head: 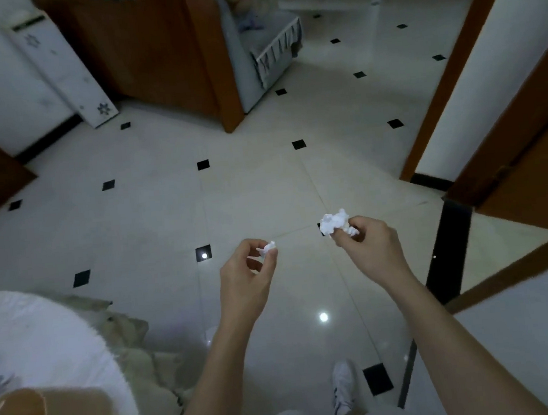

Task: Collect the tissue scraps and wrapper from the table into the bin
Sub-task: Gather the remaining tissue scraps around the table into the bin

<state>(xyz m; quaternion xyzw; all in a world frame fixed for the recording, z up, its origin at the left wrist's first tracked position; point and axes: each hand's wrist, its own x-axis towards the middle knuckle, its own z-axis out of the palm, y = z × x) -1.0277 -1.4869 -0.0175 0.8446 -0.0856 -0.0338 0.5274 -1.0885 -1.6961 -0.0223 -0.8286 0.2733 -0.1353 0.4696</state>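
both bare arms reach out over the tiled floor. i see the left hand pinching a small tissue scrap at 12 o'clock, the right hand pinching a bigger tissue wad at 11. no bin shows, so i can't tell which hand is nearer.

A glossy pale tiled floor with small black diamond insets carries a white shoe near the bottom, a grey sofa further off, and a white panel leaning against the wall.
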